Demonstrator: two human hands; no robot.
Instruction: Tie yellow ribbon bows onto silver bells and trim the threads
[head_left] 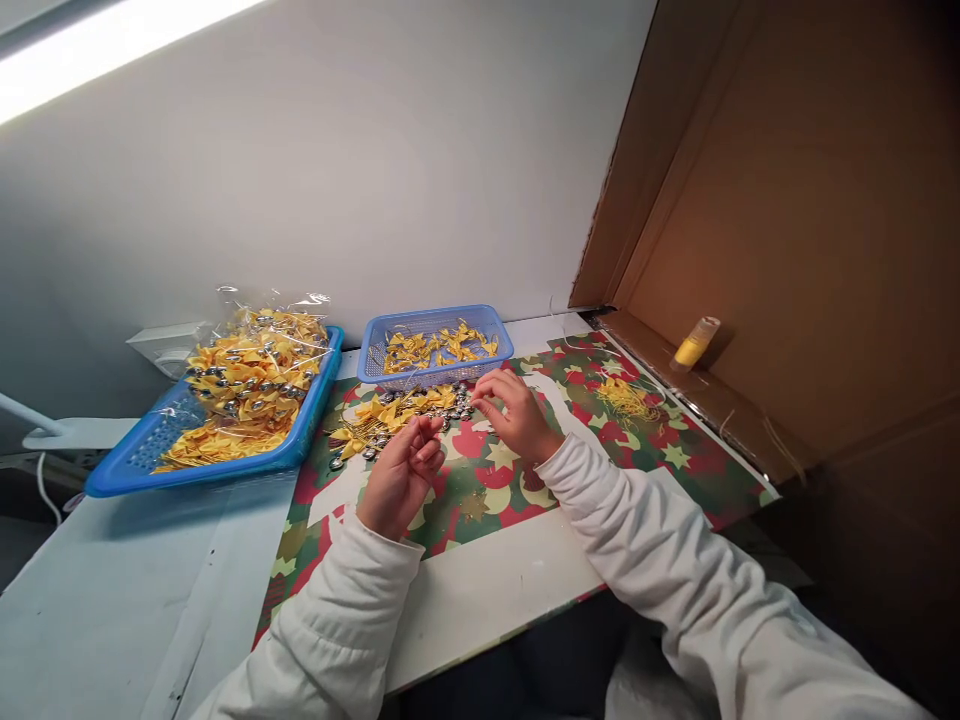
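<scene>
Two bare hands in white sleeves work over a table covered with red, green and gold star-patterned paper [600, 440]. Between them and a small blue basket lies a loose pile of yellow ribbon bows and silver bells [405, 410], too tangled to count.

The left hand [401, 475] is curled just below the pile, its fingers [429, 440] bent inward and nearly closed; whether they pinch something small cannot be told. The right hand [517, 410] rests at the pile's right edge, its fingers [487, 395] narrowed and touching the bells. This looks like the picking stage: one piece being singled out. The next move would call for a fine pinch to free one bow or bell from its neighbours.

Counted: two blue baskets, the small blue basket [435, 345] holding bows and a larger blue tray [135, 460] heaped with finished pieces; one yellow spool [696, 342] by the cardboard wall [810, 220]; one tuft of gold thread [626, 398].
</scene>
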